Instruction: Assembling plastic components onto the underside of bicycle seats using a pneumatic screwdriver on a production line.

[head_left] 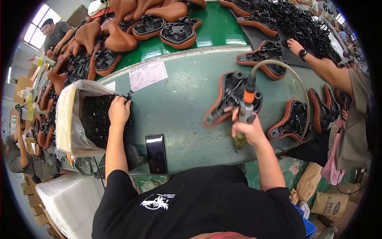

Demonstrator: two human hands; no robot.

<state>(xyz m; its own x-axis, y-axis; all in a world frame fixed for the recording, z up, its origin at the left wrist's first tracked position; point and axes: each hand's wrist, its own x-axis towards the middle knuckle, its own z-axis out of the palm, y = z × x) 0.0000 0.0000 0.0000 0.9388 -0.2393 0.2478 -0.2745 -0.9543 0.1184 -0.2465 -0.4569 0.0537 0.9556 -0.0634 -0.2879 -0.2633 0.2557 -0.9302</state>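
Observation:
My right hand (248,129) is wrapped around a power screwdriver (247,107) with an orange collar and a hose at its top. Beneath the tool lies a brown bicycle saddle (229,85), underside up, with black springs and frame showing. My left hand (119,111) rests at the right side of a plastic-lined box (65,115) full of small black parts (95,119). Its fingers are curled in, and dark bits show by the fingertips; what they hold, if anything, cannot be made out.
A phone (155,153) and a paper sheet (148,75) lie on the green table (183,107). Several saddles (292,119) lie to the right, with more heaped at the far left. A co-worker's hand (295,47) reaches toward a pile of black metal parts (302,28). The hose (300,79) arches rightward.

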